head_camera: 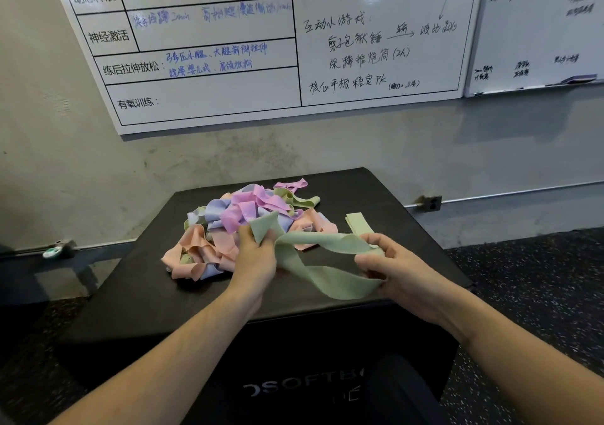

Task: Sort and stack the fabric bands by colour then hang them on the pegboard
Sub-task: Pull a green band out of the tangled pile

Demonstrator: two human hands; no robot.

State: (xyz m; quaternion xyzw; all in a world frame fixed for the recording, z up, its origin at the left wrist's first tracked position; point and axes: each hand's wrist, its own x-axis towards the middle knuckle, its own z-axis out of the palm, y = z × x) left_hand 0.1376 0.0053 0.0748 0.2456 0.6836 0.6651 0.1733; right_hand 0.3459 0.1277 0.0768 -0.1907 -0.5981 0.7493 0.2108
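Head view, green band (322, 263) – between both hands' grip

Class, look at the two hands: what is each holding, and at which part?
Both hold one green band. The left hand pinches its end nearest the pile; the right hand grips its opposite looped end.

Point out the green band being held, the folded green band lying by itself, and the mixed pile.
Long pale green fabric band (313, 271): head view, its hanging loop.
Folded pale green fabric band (359, 222): head view, its flat top.
Tangled pile of pink, peach and lilac fabric bands (242, 212): head view, a pink band.
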